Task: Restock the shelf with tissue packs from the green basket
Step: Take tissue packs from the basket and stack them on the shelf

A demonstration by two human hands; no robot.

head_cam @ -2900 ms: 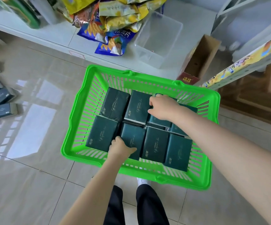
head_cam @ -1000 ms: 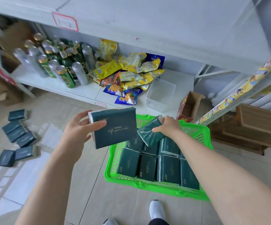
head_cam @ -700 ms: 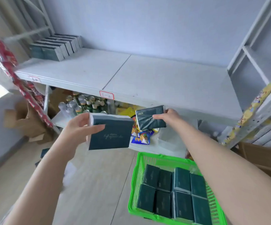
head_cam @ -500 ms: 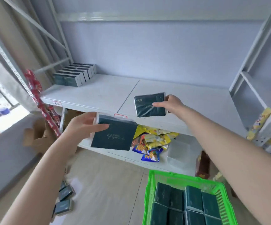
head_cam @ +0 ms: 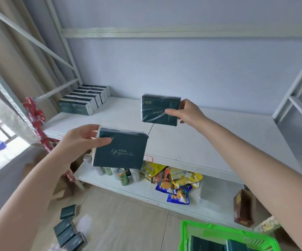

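Hands (head_cam: 77, 142) gripping packs (head_cam: 119, 151); basket (head_cam: 219, 230) cropped

Two dark-green tissue packs (head_cam: 160, 110) held above white shelf (head_cam: 210, 134) — green basket (head_cam: 219, 232) below.

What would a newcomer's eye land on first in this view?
Two dark green tissue packs held up mid-frame: one in the left hand, nearer the camera, one in the right hand over the white shelf. Then the row of shelved packs at back left, and the green basket at bottom right.
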